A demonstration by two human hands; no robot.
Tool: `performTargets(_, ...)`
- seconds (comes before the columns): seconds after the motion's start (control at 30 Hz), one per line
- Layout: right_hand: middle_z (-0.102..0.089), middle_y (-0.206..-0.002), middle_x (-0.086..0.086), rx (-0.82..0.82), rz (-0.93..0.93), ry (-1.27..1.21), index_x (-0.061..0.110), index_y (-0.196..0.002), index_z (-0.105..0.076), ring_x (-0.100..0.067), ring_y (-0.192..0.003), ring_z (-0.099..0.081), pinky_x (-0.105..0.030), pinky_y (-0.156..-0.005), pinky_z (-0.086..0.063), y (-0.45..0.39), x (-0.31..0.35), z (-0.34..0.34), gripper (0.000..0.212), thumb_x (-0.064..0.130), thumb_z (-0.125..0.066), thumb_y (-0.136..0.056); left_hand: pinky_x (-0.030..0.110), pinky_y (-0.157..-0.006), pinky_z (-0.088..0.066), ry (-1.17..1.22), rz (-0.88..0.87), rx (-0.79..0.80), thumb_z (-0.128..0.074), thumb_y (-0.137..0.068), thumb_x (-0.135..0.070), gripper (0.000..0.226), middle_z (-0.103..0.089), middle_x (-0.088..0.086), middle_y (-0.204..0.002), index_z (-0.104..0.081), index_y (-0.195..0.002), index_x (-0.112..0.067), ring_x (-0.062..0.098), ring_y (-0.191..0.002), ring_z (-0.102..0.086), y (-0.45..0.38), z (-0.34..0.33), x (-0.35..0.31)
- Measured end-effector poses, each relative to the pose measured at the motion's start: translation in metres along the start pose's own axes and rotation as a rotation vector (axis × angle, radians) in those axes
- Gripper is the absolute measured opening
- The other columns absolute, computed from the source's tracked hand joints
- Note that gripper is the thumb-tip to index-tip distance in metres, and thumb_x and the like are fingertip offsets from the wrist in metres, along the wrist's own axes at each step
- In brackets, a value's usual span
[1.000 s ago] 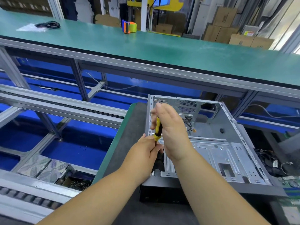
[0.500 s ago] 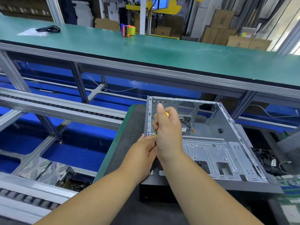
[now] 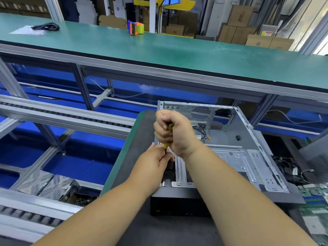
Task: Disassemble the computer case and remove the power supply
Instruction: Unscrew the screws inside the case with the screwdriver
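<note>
Right hand [image 3: 174, 133]: fingers curled tight round the yellow handle of a screwdriver [image 3: 170, 127], held upright in a fist, forearm reaching in from the lower right. Left hand [image 3: 153, 161]: fingertips pinched on the screwdriver's lower end just beneath the right fist, forearm coming in from the lower left. Computer case [image 3: 245, 157]: open, lying flat on the dark mat [image 3: 134, 162], directly under and behind both hands, which work at its left wall; power supply not identifiable.
</note>
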State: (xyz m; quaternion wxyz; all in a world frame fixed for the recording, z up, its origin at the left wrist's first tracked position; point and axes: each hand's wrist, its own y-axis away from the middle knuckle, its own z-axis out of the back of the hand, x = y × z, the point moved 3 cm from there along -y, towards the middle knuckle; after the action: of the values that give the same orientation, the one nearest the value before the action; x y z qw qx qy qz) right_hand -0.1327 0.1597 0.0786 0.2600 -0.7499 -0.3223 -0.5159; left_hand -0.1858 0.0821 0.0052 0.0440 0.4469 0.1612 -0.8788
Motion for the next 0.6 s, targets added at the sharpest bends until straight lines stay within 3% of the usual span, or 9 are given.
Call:
performTargets(0.1,-0.029,-0.041,0.006,0.270,-0.100,-0.056,0.018,-0.050,-0.041,-0.006,-0.040,-0.011,-0.020,-0.042,-0.004,-0.004,0.004,0.001,0.014,0.022,-0.048,-0.061,0.023,-0.096,-0.040,-0.018,0.002,0.000,-0.050,-0.099,-0.019,0.024,-0.056,-0.011,-0.081,-0.061,-0.078,-0.018,0.007,-0.088,-0.049,-0.001,-0.002,0.002)
performTargets(0.17,-0.030,-0.042,0.006,0.335,-0.118,-0.071,0.017,-0.050,-0.042,-0.007,-0.040,-0.011,-0.023,-0.043,-0.001,-0.004,0.003,0.000,0.014,0.022,-0.048,-0.061,0.014,-0.082,-0.038,-0.024,0.017,0.009,-0.050,-0.099,-0.021,0.023,-0.056,-0.014,-0.081,-0.061,-0.079,-0.020,0.009,-0.091,-0.051,-0.002,-0.002,0.004)
performTargets(0.23,-0.030,-0.043,0.005,0.325,-0.104,-0.066,0.015,-0.053,-0.042,-0.005,-0.039,-0.015,-0.023,-0.041,-0.003,-0.003,0.001,0.001,0.012,0.018,-0.045,-0.065,0.010,-0.080,-0.037,-0.021,0.024,0.016,-0.050,-0.099,-0.022,0.023,-0.056,-0.013,-0.081,-0.060,-0.078,-0.021,0.008,-0.093,-0.051,-0.002,-0.002,0.005)
performTargets(0.33,-0.031,-0.049,-0.001,0.209,-0.029,-0.019,0.011,-0.064,-0.041,-0.012,-0.042,-0.022,-0.023,-0.041,-0.020,0.002,0.001,0.005,0.013,0.015,-0.036,-0.076,0.020,-0.100,-0.034,-0.023,0.017,0.020,-0.049,-0.099,-0.022,0.024,-0.056,-0.015,-0.083,-0.060,-0.078,-0.021,0.002,-0.096,-0.049,-0.001,-0.001,0.004)
performTargets(0.43,-0.044,-0.064,-0.005,0.024,0.025,-0.001,0.008,-0.080,-0.047,-0.018,-0.055,-0.040,-0.026,-0.055,-0.038,0.011,0.002,0.010,0.011,0.017,-0.043,-0.080,0.016,-0.106,-0.026,-0.032,0.011,0.024,-0.048,-0.099,-0.022,0.024,-0.055,-0.020,-0.092,-0.060,-0.078,-0.022,-0.003,-0.095,-0.047,-0.001,-0.001,0.001)
performTargets(0.6,-0.057,-0.078,0.001,-0.292,0.136,0.124,0.013,-0.092,-0.058,-0.017,-0.073,-0.054,-0.027,-0.072,-0.047,0.030,-0.002,0.016,0.013,0.025,-0.057,-0.097,0.016,-0.118,-0.011,-0.032,-0.013,0.006,-0.049,-0.100,-0.019,0.023,-0.057,-0.011,-0.077,-0.060,-0.079,-0.020,0.005,-0.087,-0.055,-0.003,0.000,-0.001)
